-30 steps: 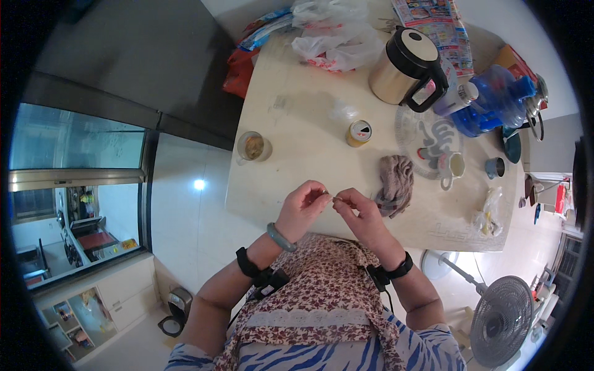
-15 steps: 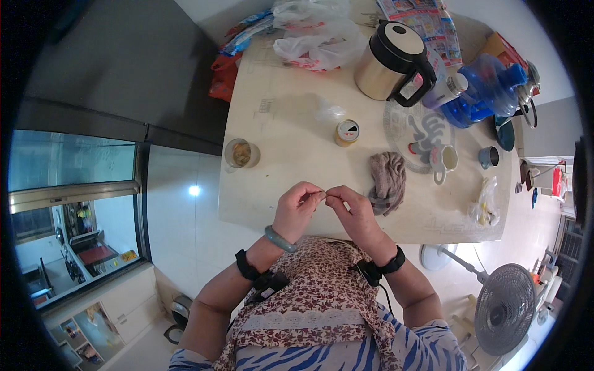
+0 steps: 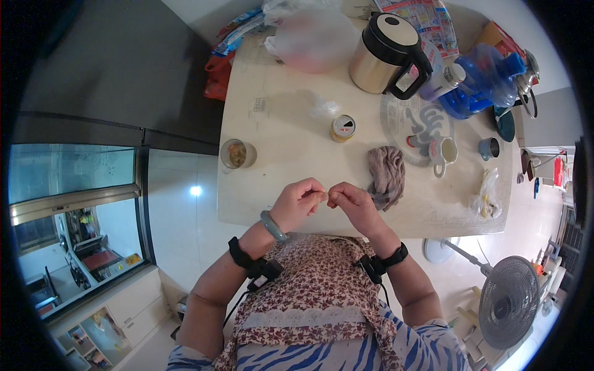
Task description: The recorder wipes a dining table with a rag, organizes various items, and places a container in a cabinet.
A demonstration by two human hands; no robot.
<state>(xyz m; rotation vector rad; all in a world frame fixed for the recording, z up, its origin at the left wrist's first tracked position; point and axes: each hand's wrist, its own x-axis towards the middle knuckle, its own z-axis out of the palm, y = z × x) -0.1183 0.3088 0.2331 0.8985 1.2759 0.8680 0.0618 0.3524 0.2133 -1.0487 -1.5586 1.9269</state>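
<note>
My left hand [image 3: 299, 203] and my right hand [image 3: 354, 205] meet fingertip to fingertip above the table's near edge. Both are closed in a pinch, and whatever lies between the fingers is too small to make out. Right beside my right hand lies a crumpled brown cloth [image 3: 387, 176]. Beyond the hands stands an opened drink can [image 3: 343, 128], with a scrap of clear plastic [image 3: 325, 106] behind it. To the left, a glass [image 3: 239, 154] holds something brownish. A white mug [image 3: 443, 151] is to the right of the cloth.
On the far side of the table [image 3: 291, 142] are white plastic bags [image 3: 312, 40], a steel jug with black handle [image 3: 387, 55] and a blue water bottle [image 3: 482, 83]. A small metal cup [image 3: 489, 148] and a plastic bag [image 3: 487, 195] sit right. A fan [image 3: 508, 303] stands on the floor.
Both hands stay close together; their pinched fingertips have shifted slightly. The view has tilted a little. A plastic bag at the back looks puffed up and blurred now.
</note>
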